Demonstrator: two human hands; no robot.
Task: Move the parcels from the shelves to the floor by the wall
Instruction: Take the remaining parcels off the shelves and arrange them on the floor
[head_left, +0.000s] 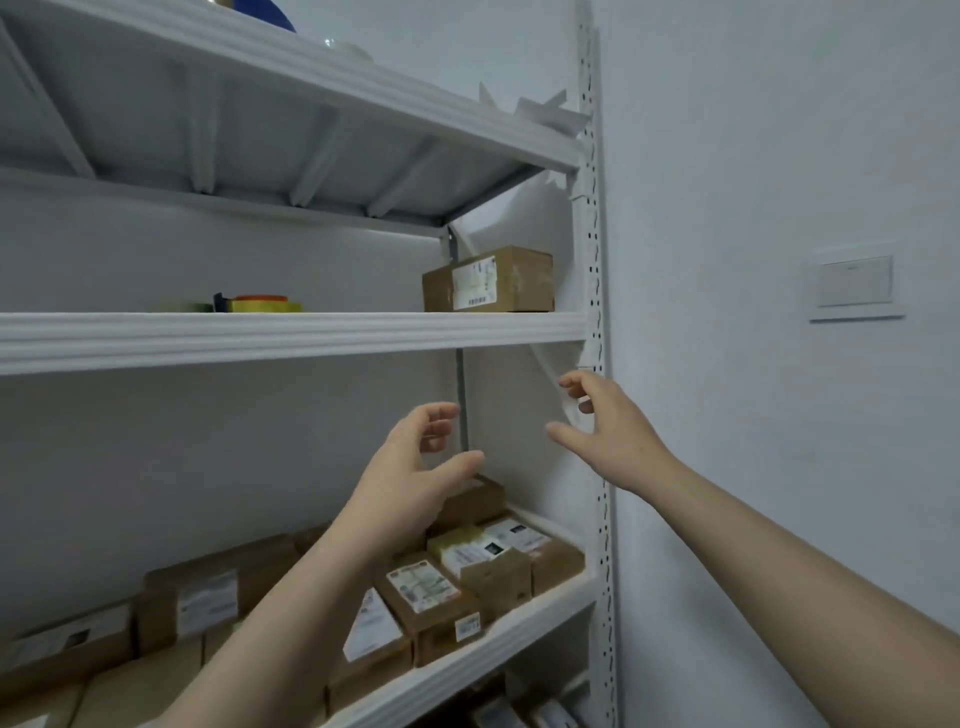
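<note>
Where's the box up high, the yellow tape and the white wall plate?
box (475, 283), head view, its white label.
yellow tape (260, 304), head view, its front side.
white wall plate (854, 283), head view, its middle.

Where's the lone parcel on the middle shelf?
Head view: the lone parcel sits at the right end of the middle shelf, beside the perforated upright, tape rolls to its left.

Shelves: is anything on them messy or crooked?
Yes. The parcels on the lower shelf lie jumbled, several tilted and leaning on each other rather than stacked square. On the top shelf, white paper scraps poke out untidily at the right end. The single parcel on the middle shelf sits straight.
</note>
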